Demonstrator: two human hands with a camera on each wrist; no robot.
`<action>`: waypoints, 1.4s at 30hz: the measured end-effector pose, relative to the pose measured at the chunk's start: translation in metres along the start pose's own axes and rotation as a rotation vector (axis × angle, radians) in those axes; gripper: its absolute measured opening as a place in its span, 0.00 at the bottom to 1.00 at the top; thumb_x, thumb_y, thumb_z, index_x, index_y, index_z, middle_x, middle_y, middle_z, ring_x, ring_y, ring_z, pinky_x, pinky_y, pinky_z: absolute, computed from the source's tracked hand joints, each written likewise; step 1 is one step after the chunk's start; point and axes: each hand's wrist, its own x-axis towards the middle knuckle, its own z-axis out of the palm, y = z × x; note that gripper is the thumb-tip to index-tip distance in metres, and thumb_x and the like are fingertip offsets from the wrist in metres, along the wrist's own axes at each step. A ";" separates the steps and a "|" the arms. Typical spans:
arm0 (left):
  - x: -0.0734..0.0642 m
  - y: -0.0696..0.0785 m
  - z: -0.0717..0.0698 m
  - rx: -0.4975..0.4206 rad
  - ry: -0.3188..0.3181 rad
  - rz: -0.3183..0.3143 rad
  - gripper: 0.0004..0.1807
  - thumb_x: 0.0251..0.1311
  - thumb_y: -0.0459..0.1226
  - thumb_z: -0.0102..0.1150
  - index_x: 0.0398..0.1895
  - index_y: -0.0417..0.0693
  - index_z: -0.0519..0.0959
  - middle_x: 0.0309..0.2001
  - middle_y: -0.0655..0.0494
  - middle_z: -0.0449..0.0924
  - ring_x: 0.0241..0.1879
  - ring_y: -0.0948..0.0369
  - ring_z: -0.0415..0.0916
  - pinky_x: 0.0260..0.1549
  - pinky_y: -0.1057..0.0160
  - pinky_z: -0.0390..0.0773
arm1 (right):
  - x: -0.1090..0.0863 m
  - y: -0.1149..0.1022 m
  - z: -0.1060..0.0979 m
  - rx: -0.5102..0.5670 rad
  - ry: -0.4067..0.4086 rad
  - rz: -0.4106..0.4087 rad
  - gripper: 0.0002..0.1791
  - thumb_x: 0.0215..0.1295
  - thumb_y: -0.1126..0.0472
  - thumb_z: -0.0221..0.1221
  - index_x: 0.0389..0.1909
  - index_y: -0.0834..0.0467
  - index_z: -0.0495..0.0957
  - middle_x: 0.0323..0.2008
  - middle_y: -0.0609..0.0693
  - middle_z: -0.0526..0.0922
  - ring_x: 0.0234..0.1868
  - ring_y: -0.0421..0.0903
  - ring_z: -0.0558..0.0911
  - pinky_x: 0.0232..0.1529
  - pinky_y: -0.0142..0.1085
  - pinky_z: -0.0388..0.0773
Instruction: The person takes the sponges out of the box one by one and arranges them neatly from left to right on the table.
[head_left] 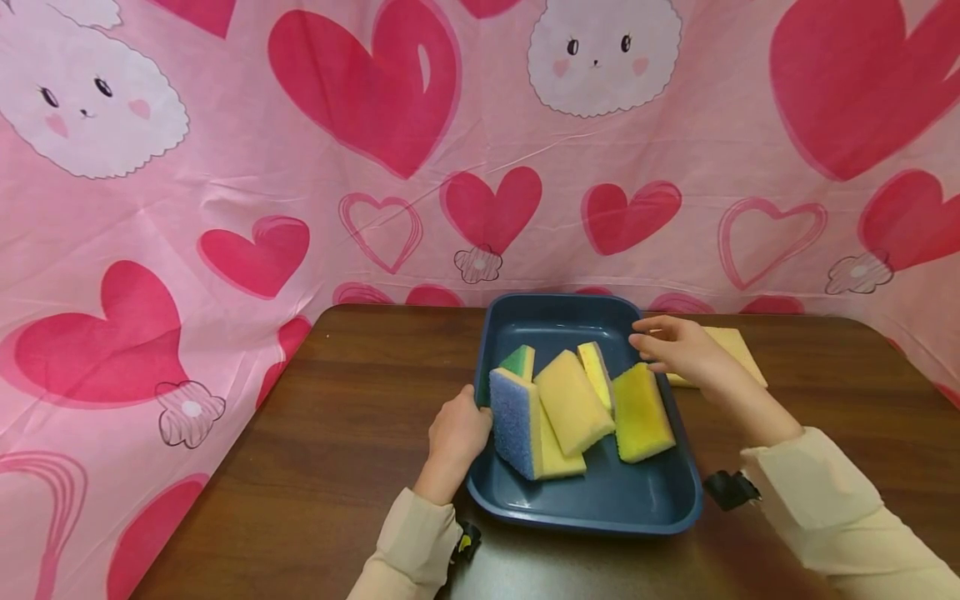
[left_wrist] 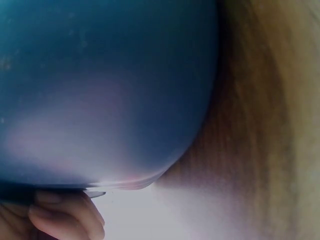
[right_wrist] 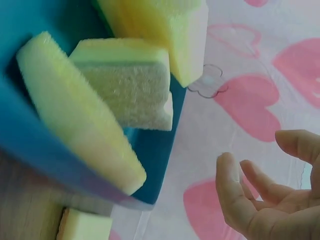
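A deep blue plastic tray (head_left: 577, 523) holds several sponges. Inside, a blue-faced sponge (head_left: 514, 423) leans on edge at the left, with a green-topped one (head_left: 517, 362) behind it. A pale yellow sponge (head_left: 572, 398) lies tilted in the middle, and a yellow-green sponge (head_left: 643, 415) leans by the right wall. My left hand (head_left: 457, 429) grips the tray's left rim; its curled fingers (left_wrist: 67, 215) show at the edge in the left wrist view. Above the right rim hovers my right hand (head_left: 688, 352), fingers apart and loosely bent, holding nothing.
Another pale yellow sponge (head_left: 738, 346) lies on the brown wooden table (head_left: 360, 400), right of the tray and partly behind my right hand. A pink cloth with hearts (head_left: 491, 204) hangs along the table's back and sides.
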 end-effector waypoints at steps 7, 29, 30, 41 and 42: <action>0.000 0.000 0.000 -0.002 0.001 0.001 0.15 0.61 0.38 0.53 0.49 0.42 0.76 0.37 0.43 0.82 0.31 0.51 0.77 0.27 0.53 0.72 | 0.002 -0.006 0.010 -0.034 -0.062 0.007 0.33 0.72 0.52 0.48 0.67 0.72 0.57 0.59 0.73 0.69 0.56 0.64 0.75 0.55 0.49 0.76; 0.000 0.000 -0.001 -0.002 -0.015 -0.011 0.15 0.62 0.39 0.53 0.49 0.42 0.76 0.37 0.43 0.82 0.31 0.52 0.77 0.27 0.53 0.72 | 0.004 -0.016 0.032 -0.063 -0.165 0.007 0.31 0.67 0.56 0.55 0.64 0.72 0.62 0.52 0.69 0.74 0.48 0.56 0.77 0.49 0.44 0.80; 0.000 0.000 -0.001 -0.003 -0.015 -0.012 0.15 0.62 0.39 0.53 0.49 0.42 0.76 0.37 0.43 0.82 0.31 0.52 0.77 0.27 0.53 0.72 | 0.005 -0.016 0.033 -0.063 -0.166 0.009 0.31 0.67 0.57 0.55 0.64 0.72 0.62 0.51 0.68 0.74 0.47 0.55 0.77 0.48 0.44 0.80; 0.001 0.001 0.000 -0.003 -0.008 -0.010 0.13 0.61 0.39 0.53 0.46 0.42 0.76 0.35 0.44 0.81 0.29 0.52 0.76 0.26 0.54 0.71 | 0.009 -0.014 0.044 -0.061 -0.168 0.039 0.35 0.62 0.60 0.59 0.65 0.73 0.59 0.36 0.58 0.75 0.32 0.45 0.73 0.36 0.35 0.76; 0.001 0.001 0.000 0.000 -0.006 -0.010 0.13 0.61 0.39 0.53 0.46 0.42 0.76 0.35 0.43 0.82 0.30 0.52 0.76 0.27 0.53 0.72 | 0.009 -0.014 0.044 -0.063 -0.167 0.040 0.35 0.62 0.60 0.60 0.65 0.73 0.58 0.35 0.57 0.75 0.32 0.45 0.72 0.35 0.34 0.75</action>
